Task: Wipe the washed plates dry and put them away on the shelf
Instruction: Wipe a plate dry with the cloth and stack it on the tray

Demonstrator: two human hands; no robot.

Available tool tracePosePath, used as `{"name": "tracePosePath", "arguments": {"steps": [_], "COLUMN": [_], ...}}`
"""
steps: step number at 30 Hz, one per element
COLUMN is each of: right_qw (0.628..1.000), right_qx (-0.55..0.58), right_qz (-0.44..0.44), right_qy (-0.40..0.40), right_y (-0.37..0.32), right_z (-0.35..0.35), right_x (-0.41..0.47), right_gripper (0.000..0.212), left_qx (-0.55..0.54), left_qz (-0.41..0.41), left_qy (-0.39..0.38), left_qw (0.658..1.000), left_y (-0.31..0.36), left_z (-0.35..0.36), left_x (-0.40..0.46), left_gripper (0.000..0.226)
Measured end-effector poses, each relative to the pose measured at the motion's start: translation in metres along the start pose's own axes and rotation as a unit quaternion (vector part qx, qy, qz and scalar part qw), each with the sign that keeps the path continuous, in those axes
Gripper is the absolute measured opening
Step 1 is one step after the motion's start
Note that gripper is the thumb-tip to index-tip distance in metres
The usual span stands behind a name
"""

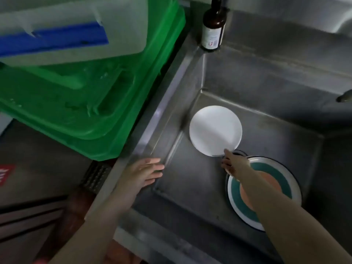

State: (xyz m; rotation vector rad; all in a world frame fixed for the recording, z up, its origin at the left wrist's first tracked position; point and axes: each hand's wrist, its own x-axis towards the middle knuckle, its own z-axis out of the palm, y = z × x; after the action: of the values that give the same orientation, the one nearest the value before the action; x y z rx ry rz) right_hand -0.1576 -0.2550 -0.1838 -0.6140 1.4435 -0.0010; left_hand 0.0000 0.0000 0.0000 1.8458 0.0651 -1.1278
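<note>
where right hand (pixel 231 163) pinches it, white plate (pixel 215 130) looks plain.

Dim, greenish interior light with soft motion blur throughout — a pale sheen runs along the sink rim (pixel 152 130), the white plate (pixel 215 130) is the brightest area, and wide-angle distortion bends the frame edges.

Brown bottle (pixel 213 29) on the sink's (pixel 266 77) corner; green tub (pixel 99 103) beside it.
</note>
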Motion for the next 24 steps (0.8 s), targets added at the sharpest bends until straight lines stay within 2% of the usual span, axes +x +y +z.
{"name": "tracePosePath", "arguments": {"steps": [2, 5, 14, 18, 20, 24], "right_qw": [0.998, 0.997, 0.994, 0.993, 0.994, 0.993], "right_qx": [-0.057, -0.047, -0.048, -0.039, -0.023, -0.062], "right_qz": [-0.005, -0.007, -0.031, -0.037, -0.039, -0.018], "right_qy": [0.034, 0.068, 0.096, 0.101, 0.1, 0.1], "right_y": [-0.005, -0.005, -0.007, -0.008, -0.01, -0.016], "right_z": [0.008, 0.014, 0.016, 0.014, 0.013, 0.011], "right_x": [0.008, 0.018, 0.036, 0.032, 0.028, 0.023], "right_gripper": [0.033, 0.04, 0.033, 0.02, 0.02, 0.024], "left_qx": [-0.014, -0.026, -0.031, -0.025, -0.025, -0.015], "left_qz": [-0.014, -0.039, -0.057, -0.059, -0.058, -0.056], "left_qy": [-0.002, 0.004, 0.012, 0.013, 0.011, 0.001], "left_qw": [1.0, 0.999, 0.998, 0.998, 0.998, 0.998], "left_y": [-0.005, -0.015, -0.028, -0.028, -0.026, -0.021], "left_z": [-0.001, 0.0, -0.004, -0.003, 0.0, 0.005], "left_x": [0.003, 0.005, 0.009, 0.013, 0.014, 0.013], "left_gripper": [0.021, 0.021, 0.02, 0.02, 0.021, 0.021]}}
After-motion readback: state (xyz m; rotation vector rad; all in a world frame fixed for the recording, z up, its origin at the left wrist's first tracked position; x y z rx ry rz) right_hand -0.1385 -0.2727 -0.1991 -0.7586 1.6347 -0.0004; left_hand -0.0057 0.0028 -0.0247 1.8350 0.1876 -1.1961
